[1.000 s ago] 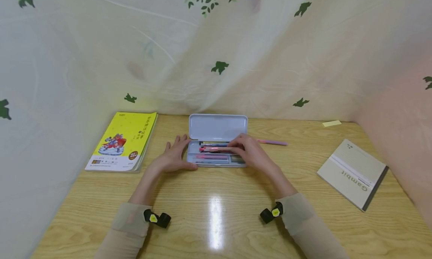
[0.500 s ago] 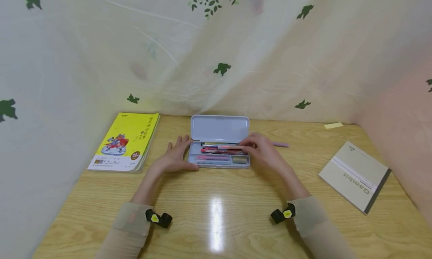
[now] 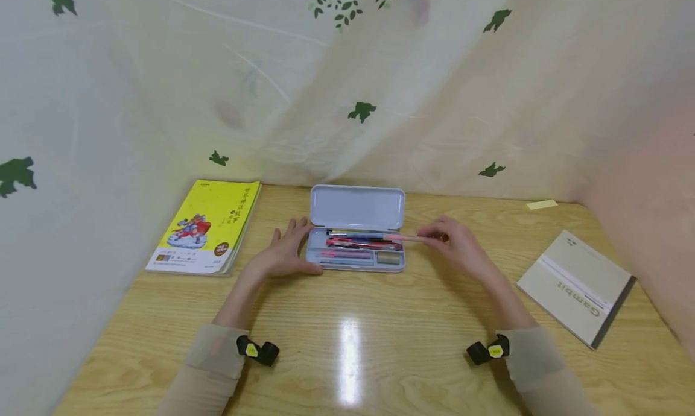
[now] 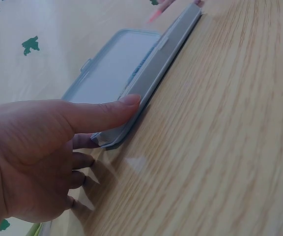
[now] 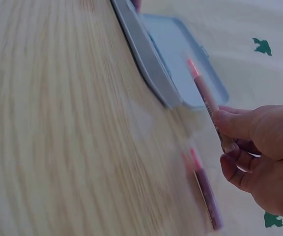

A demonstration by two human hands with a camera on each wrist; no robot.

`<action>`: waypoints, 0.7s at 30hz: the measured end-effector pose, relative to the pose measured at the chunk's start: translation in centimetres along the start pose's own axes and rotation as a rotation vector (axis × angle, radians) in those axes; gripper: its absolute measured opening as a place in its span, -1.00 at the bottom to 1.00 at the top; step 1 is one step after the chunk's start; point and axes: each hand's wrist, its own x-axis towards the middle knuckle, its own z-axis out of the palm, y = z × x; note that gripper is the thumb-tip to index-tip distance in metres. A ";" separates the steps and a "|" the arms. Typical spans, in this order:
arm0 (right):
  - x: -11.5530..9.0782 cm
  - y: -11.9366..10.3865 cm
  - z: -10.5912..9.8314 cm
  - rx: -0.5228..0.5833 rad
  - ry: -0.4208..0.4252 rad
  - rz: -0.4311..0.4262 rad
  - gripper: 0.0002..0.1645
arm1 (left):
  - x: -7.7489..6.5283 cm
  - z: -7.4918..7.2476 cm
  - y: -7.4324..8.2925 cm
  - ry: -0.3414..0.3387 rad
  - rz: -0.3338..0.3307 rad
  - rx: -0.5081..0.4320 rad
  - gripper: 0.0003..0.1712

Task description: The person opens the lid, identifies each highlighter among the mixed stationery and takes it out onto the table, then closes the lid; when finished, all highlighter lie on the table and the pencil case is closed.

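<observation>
An open light-blue pencil case stands near the back of the table, its lid raised. Several pens lie in its tray. At the case's left end rests my left hand; in the left wrist view its straight thumb presses the front corner, the other fingers reaching round the end. My right hand, off the case's right end, pinches a pale pen with a pink tip between thumb and fingers. A purple pen with a pink tip lies on the table below that hand.
A yellow book lies at the back left, and a beige Gambit notebook at the right. A small yellow strip is by the back edge. A patterned curtain hangs behind the wooden table.
My right hand has moved right, from over the case's tray to beyond its right end, drawing the pale pen along. My left hand stays at the case's left end.
</observation>
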 end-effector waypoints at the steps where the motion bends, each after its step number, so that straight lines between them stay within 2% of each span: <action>1: -0.2 0.3 -0.2 -0.008 0.005 0.002 -0.79 | 0.0 0.0 0.0 0.000 -0.001 0.000 0.20; 12: -2.4 3.7 -2.6 -0.106 0.029 0.054 -0.81 | 0.2 0.1 -0.1 -0.004 -0.008 0.013 0.21; 21: -2.6 4.4 -3.3 -0.143 0.005 0.079 -0.85 | 0.2 0.1 -0.1 -0.001 -0.014 0.003 0.19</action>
